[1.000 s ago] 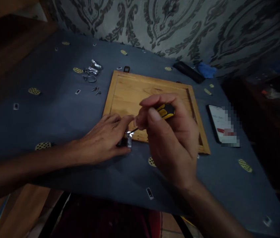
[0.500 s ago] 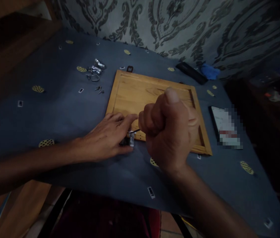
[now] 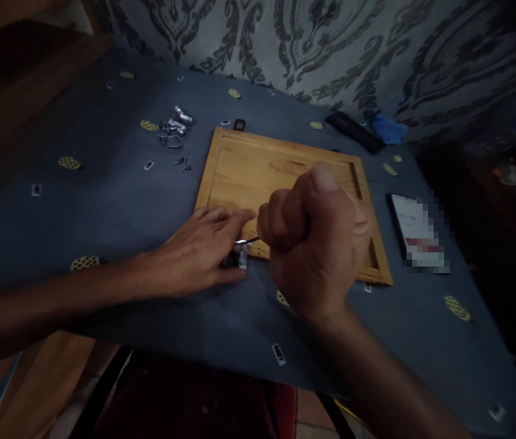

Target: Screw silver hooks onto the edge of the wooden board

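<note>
A shallow wooden panel (image 3: 240, 177) with a raised rim lies on the blue cloth. At its near edge sits a small shiny metal latch (image 3: 242, 261), partly covered by my left hand (image 3: 198, 253). The left fingers rest on the panel's near left corner, and the thumb and index finger bracket the latch. My right hand (image 3: 315, 244) is a fist, thumb up, closed around a screwdriver (image 3: 252, 241). Only its thin dark shaft shows, its tip meeting the latch at a slant; the handle is hidden in the fist.
Several shiny metal latch parts (image 3: 176, 126) and a few small screws (image 3: 182, 162) lie at the back left. A dark hasp piece (image 3: 239, 124) touches the panel's far edge. Behind it are a black case (image 3: 355, 131) and a blue cloth (image 3: 390, 128). A phone (image 3: 416, 231) lies right.
Little differs. My right fist has shifted very slightly right, with the screwdriver tip still at the latch. My left hand stays where it was.
</note>
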Tool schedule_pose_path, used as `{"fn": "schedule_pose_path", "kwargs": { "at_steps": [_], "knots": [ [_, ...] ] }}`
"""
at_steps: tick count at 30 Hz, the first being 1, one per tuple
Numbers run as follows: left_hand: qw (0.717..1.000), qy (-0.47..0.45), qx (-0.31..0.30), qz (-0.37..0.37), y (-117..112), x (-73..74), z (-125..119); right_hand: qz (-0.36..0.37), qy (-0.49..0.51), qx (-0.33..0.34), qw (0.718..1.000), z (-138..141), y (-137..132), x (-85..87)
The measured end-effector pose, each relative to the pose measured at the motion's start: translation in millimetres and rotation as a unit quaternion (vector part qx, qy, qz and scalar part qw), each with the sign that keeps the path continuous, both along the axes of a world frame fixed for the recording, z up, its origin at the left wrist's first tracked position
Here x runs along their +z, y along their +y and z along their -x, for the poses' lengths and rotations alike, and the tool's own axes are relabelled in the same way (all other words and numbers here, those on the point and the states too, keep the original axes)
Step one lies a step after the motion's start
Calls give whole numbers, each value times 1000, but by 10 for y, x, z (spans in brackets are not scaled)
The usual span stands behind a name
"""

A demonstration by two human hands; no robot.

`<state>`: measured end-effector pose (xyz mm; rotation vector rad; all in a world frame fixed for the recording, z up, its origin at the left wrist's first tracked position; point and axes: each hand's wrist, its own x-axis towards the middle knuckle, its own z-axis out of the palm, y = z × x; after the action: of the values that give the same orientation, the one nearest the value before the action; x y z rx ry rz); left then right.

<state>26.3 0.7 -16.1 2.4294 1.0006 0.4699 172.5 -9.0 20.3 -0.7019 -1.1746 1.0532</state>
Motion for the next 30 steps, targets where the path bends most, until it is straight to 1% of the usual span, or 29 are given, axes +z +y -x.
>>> {"fn": "schedule_pose_path", "kwargs": {
  "at_steps": [4, 8, 10, 12, 14, 19, 22, 25, 26, 30],
  "knots": [
    [1000, 5, -1, 6, -3, 10, 0, 20, 6, -19, 1000, 22, 2, 54],
    [1000, 7, 4, 5, -14, -7, 13, 30, 8, -42, 999, -17, 7, 240],
    [1000, 3, 1, 6, -17, -14, 19, 31, -4, -75, 997, -66, 7, 339],
    [1000, 5, -3, 14, -17, -13, 22, 27, -9, -107, 994, -114, 10, 388],
    [1000, 9, -5, 21, -16, -7, 21, 26, 8, -110, 994, -142, 18, 375],
    [1000, 3, 2, 16, -17, -7, 19, 26, 42, -65, 997, -117, 20, 255],
    [1000, 5, 4, 16, -16, -9, 18, 50, 28, -73, 996, -106, -6, 248],
    [1000, 10, 6, 15, -14, -3, 13, 78, -9, -63, 995, -114, -25, 243],
    [1000, 12, 7, 15, -14, -1, 11, 77, -16, -56, 995, -117, -24, 228],
    [1000, 17, 9, 12, -13, 1, 11, 7, 31, -36, 999, -115, 13, 118]
  ]
}}
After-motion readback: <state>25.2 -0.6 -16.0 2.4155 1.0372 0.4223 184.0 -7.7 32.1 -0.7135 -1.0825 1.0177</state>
